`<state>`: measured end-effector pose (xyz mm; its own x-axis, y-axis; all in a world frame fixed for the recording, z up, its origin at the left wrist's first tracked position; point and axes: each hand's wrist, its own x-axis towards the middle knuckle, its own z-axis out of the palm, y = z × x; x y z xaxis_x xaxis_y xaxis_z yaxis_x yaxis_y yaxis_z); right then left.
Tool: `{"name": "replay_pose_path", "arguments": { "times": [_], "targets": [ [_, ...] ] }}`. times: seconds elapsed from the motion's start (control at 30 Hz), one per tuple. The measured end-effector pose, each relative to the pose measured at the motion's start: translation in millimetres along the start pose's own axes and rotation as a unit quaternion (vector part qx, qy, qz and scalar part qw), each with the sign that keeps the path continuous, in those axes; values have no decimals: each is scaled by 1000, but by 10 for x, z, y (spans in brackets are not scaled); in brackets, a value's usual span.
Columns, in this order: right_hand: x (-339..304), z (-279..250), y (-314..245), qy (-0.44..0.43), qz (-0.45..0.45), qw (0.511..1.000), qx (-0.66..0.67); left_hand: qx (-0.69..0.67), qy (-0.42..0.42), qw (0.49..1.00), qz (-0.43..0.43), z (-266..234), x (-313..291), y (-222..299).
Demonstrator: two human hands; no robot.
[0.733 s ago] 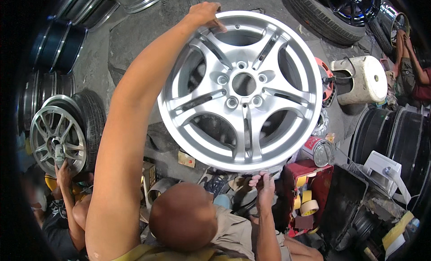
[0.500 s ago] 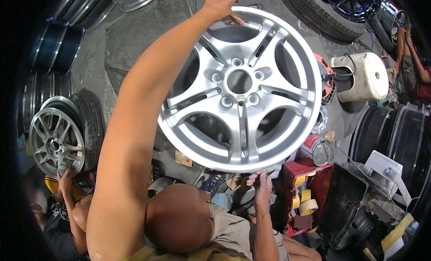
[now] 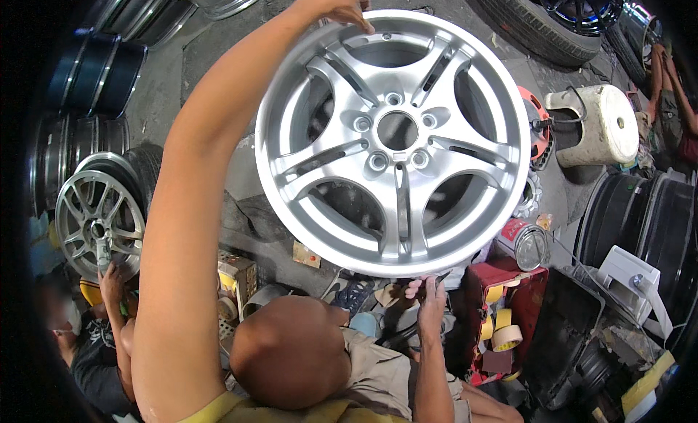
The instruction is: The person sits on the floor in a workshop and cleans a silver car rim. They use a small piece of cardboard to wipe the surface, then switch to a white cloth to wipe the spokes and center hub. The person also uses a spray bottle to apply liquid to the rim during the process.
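The left hand (image 3: pixel 347 4) is gripping the top rim of a silver wheel (image 3: pixel 398 157), its fingers curling over the edge and one digit reaching down onto the inner lip. The right hand (image 3: pixel 430 296) is sitting just beneath the wheel's lower edge with its fingers bent; it may be pinching something thin and dark, but the view there is poor, so I cannot tell whether it is grasping anything. The wheel is filling the space between the two hands, its front facing up toward the eye. The work seems to be well along on this side: spokes and outer ring are showing an even silver coat, while the bolt holes are standing bare and the rim is carrying no rubber. Whatever is remaining for the back is lying out of sight. Just to the right of the right hand, a red box (image 3: pixel 523 272) is holding tape rolls (image 3: pixel 507 338), and a tin (image 3: pixel 531 246) is lying beyond it. Well left of both hands, a co-worker's hand (image 3: pixel 111 283) is holding a tool (image 3: pixel 102 254) in front of another wheel (image 3: pixel 86 218).
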<state>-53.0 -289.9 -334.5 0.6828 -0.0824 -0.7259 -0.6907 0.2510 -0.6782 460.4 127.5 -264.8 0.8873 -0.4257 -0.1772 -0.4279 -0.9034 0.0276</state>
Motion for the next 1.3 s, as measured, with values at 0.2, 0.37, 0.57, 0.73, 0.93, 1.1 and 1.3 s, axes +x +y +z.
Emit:
{"name": "replay_pose_path", "arguments": {
  "times": [0.2,0.37,0.57,0.73,0.93,1.1,1.3],
  "targets": [
    [-2,10,-3,-6,-5,1000,8,-120,5,985,-128,21,-418,318],
    [-68,61,-60,-6,-2,1000,-13,-114,22,980,-163,5,-459,381],
    [-86,128,-33,-23,-11,999,-22,-67,114,971,-198,167,-487,458],
    [-109,109,-34,-17,-26,999,-38,-183,62,957,-215,86,-441,420],
    [-173,268,-294,-41,-30,991,124,-319,65,933,-152,-46,-673,182],
    [-357,752,-707,2,-16,965,263,-297,-3,945,-135,-144,-774,253],
    [-475,748,-640,-17,-51,956,290,-142,45,979,-137,34,-782,214]
  ]
}}
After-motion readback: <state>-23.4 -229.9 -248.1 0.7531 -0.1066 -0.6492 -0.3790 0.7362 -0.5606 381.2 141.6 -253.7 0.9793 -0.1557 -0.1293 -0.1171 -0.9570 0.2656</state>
